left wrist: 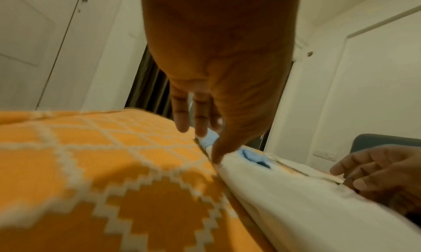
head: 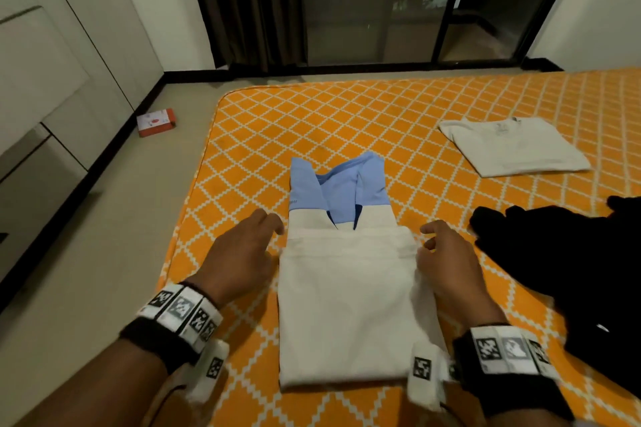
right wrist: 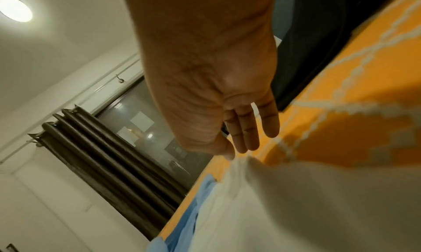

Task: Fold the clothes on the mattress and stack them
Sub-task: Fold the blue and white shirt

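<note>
A white shirt point(head: 347, 305) with a light-blue collar part point(head: 347, 191) lies folded into a narrow rectangle on the orange patterned mattress point(head: 347, 114). Its lower half is doubled up over the middle. My left hand point(head: 267, 229) rests beside the shirt's left edge with its fingers relaxed; in the left wrist view the left hand point(left wrist: 200, 129) touches the white hem point(left wrist: 296, 201) with its thumb. My right hand point(head: 430, 236) sits at the right edge. The right wrist view shows the right hand point(right wrist: 246, 144) with straight fingers and its thumb tip on the white cloth point(right wrist: 318, 210).
A folded white garment point(head: 513, 149) lies at the far right of the mattress. A crumpled black garment point(head: 572, 270) lies close to my right hand. Bare floor runs along the mattress's left side, with a small red and white box point(head: 156, 122) on it.
</note>
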The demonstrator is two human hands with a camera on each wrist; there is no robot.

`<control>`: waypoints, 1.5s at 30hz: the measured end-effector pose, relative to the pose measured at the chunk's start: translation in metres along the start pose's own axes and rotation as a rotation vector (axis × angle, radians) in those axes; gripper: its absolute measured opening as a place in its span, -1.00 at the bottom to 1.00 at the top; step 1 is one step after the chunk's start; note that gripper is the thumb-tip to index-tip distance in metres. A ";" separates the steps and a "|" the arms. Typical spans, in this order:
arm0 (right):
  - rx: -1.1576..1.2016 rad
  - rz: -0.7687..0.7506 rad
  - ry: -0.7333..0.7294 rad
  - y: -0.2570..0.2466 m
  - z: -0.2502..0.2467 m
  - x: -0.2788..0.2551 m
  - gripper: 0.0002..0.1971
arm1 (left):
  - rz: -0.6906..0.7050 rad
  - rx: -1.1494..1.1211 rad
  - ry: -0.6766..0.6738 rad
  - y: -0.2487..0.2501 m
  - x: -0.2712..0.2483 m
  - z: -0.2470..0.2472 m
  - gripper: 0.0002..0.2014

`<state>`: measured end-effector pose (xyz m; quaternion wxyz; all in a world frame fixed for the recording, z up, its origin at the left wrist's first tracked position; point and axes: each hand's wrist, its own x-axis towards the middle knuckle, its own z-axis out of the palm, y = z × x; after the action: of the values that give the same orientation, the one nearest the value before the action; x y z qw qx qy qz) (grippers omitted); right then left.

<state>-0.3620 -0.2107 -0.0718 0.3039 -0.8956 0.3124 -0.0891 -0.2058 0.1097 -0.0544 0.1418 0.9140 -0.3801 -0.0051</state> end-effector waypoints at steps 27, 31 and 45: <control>-0.625 -1.100 -0.301 0.020 0.000 0.023 -0.42 | 0.506 0.402 -0.138 0.014 0.005 0.036 -0.81; -0.380 -0.905 -0.392 0.012 -0.018 0.014 -0.64 | 0.345 0.279 -0.173 0.013 -0.003 0.016 -0.90; 0.203 0.160 -0.652 -0.013 -0.005 0.001 -0.63 | -0.710 -0.846 -0.456 0.013 -0.021 0.010 -0.74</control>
<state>-0.3564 -0.2054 -0.0598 0.4811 -0.8149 0.2574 0.1952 -0.2310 0.1132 -0.0624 0.3977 0.8253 -0.0373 -0.3992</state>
